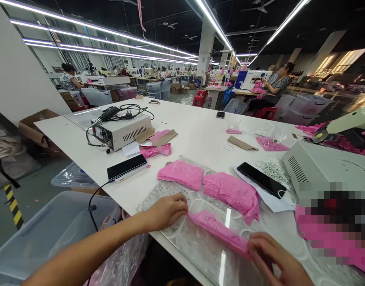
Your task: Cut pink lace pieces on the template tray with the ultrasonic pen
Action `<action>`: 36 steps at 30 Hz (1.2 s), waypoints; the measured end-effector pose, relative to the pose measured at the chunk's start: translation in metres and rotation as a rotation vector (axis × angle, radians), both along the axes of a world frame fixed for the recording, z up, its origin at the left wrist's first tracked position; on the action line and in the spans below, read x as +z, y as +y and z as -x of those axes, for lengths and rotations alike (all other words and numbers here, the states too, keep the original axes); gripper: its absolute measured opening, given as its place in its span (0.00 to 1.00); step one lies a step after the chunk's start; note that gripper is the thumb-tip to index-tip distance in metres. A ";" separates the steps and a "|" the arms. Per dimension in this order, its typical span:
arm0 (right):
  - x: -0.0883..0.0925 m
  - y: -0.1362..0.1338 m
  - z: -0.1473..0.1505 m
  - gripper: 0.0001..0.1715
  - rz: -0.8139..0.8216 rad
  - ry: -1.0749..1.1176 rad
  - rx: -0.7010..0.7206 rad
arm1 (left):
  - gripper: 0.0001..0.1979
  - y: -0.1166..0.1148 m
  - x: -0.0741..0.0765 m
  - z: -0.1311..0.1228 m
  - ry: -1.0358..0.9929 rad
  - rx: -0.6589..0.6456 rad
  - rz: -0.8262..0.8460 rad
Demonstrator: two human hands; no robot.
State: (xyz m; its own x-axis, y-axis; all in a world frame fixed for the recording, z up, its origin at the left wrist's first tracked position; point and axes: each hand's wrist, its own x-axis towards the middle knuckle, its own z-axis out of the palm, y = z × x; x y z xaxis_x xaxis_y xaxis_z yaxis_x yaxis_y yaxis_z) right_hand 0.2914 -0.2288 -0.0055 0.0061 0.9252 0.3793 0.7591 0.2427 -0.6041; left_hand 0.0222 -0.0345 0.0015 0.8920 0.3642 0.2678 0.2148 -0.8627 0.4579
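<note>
A strip of pink lace fabric (pixel 216 228) is stretched between my two hands, low over a clear plastic lid (pixel 200 242) on the white table. My left hand (pixel 170 210) pinches the strip's far left end. At its near right end, my right hand (pixel 273 254) grips it between thumb and fingers. Just beyond the strip lie two neat stacks of pink lace pieces, a left stack (pixel 181 174) and a right stack (pixel 230 192) whose edge droops to one side.
A grey box device (pixel 125 131) with cables stands at the back left, a power bank with a phone (pixel 127 167) before it. A black phone (pixel 261 179) and rubber bands (pixel 273 171) lie right. Another machine (pixel 328 167) stands far right. A plastic bin (pixel 57 234) sits below the table's left edge.
</note>
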 end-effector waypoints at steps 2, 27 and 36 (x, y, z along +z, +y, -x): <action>0.024 0.032 -0.004 0.16 0.062 0.044 -0.021 | 0.10 0.028 0.012 -0.009 -0.042 0.046 0.013; -0.001 0.096 -0.050 0.14 -0.021 -0.144 -0.200 | 0.08 0.077 0.006 -0.085 -0.066 -0.078 -0.029; -0.011 0.083 -0.054 0.21 -0.007 -0.184 -0.221 | 0.10 0.057 0.001 -0.156 0.051 -0.201 0.043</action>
